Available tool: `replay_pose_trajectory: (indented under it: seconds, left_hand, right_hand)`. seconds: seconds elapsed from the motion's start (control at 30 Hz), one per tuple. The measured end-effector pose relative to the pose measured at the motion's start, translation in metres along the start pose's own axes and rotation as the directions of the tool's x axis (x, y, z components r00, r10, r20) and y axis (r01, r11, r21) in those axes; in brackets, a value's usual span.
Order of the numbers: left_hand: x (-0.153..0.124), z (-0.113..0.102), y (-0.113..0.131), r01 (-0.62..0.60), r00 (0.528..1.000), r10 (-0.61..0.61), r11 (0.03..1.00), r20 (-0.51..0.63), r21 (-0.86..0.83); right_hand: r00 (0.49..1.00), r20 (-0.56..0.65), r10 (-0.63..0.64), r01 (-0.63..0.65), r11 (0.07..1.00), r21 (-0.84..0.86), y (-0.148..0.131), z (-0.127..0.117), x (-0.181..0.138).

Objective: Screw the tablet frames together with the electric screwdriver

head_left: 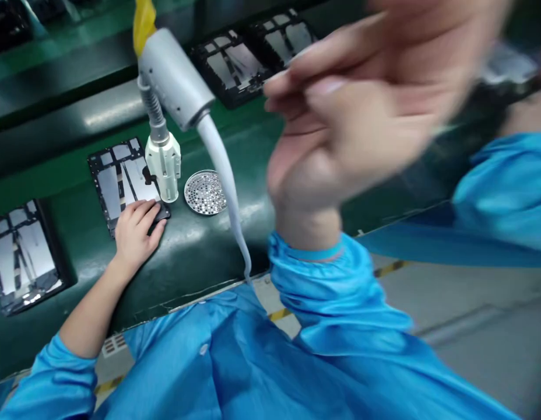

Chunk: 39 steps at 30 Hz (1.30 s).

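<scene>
My left hand [137, 230] lies on the lower end of an opened tablet housing [108, 189], fingers stretched over it and thumb spread along its near edge. Over that housing's right side a power screwdriver hangs, its pale green nose [164, 163] pointing down; whether it touches is unclear. A ribbed flexible piece joins the nose to a grey cylinder [176, 76] with a grey cable [224, 169]. My right hand [353, 116] is raised close to the camera, blurred and well off the bench. Its fingers are curled in towards the thumb; anything between them is hidden.
A round perforated metal dish [206, 192] stands right of the screwdriver nose. Another tablet housing [25, 256] lies at left; two more, one nearer [233, 67] and one beyond [283, 38], lie at the back. A co-worker's blue sleeve [506, 186] shows at right.
</scene>
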<state>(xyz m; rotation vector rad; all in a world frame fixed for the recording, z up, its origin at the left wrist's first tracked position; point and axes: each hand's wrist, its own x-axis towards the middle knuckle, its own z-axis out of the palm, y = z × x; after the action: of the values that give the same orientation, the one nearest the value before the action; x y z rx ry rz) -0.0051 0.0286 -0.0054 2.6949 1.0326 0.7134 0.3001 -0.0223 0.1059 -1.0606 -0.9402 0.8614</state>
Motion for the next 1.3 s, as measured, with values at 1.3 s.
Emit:
replay_pose_trajectory:
  seconds: [1.3]
  left_hand:
    - [-0.007, -0.019, -0.05, 0.32, 0.848, -0.373, 0.927, -0.377, -0.198]
  right_hand:
    - [0.976, -0.206, -0.067, 0.071, 0.997, 0.009, 0.114, 0.057, 0.013]
